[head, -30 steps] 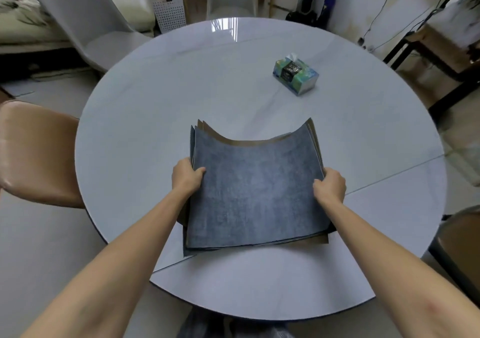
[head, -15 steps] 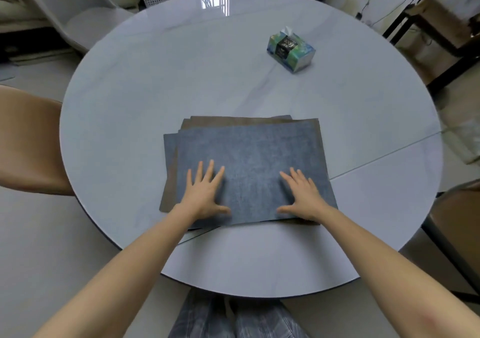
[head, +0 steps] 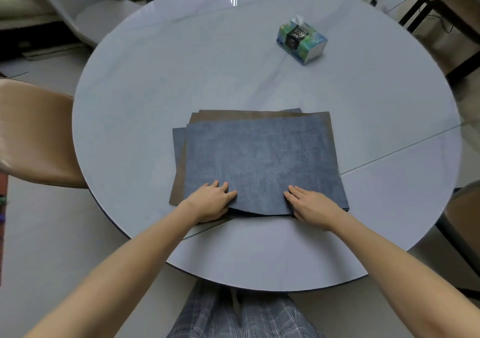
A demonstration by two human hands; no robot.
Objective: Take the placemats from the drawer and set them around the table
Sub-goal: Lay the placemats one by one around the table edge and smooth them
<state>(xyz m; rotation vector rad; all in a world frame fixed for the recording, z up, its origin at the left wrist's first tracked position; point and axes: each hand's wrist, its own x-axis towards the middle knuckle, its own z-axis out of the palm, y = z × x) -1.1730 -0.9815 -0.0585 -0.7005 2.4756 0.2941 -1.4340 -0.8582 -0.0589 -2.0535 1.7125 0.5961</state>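
Both hands rest at the near edge of the placemat stack (head: pixel 259 161) on the round surface (head: pixel 130 98). Left hand (head: pixel 211 201): fingers slightly bent, thumb at the top blue mat's lifted near edge. Right hand (head: pixel 313 206): fingers straight, flat on the mat. Beyond, a tissue pack (head: pixel 301 41) reads "Face".
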